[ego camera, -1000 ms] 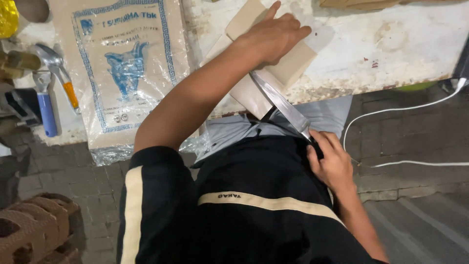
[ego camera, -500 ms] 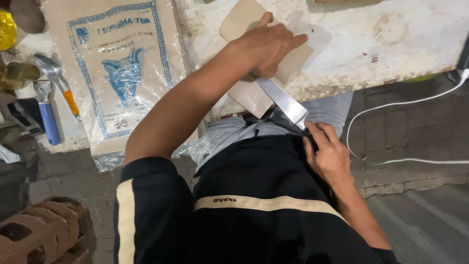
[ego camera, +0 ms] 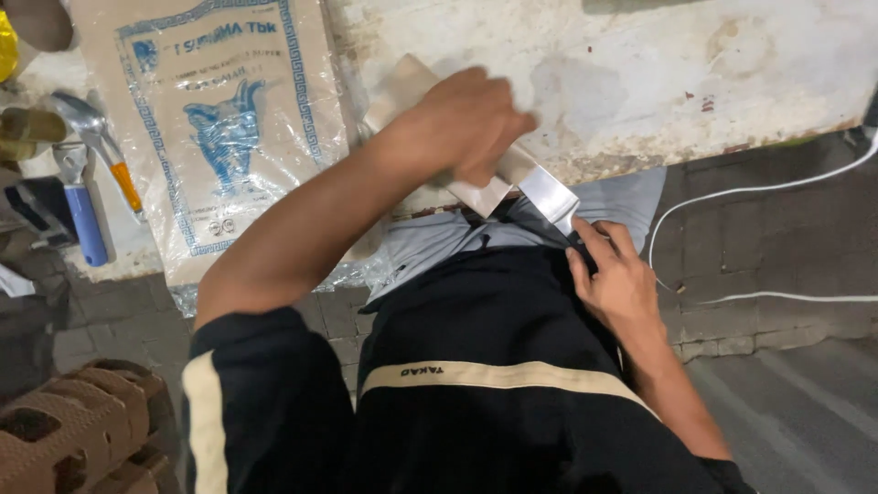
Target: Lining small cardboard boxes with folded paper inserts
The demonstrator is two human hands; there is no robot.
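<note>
Cleaver [ego camera: 549, 194] gripped by right hand [ego camera: 615, 279], left hand [ego camera: 466, 123] pressing.

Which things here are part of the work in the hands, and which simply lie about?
In use: left hand pressing the pale block; right hand holding the cleaver.
Lying about: printed sack, hammer, blue-handled tool, white cable.

Left hand [ego camera: 466, 123], flat with fingers spread on the pale block [ego camera: 402, 87] a second ago, now curled into a loose fist and blurred. Less of the block exposed beyond the hand than before. Blade [ego camera: 547, 190] drawn back toward the body, showing shorter past the table edge [ego camera: 640, 165]. Right hand [ego camera: 615, 279] shifted slightly, fingers at the blade's near end.
</note>
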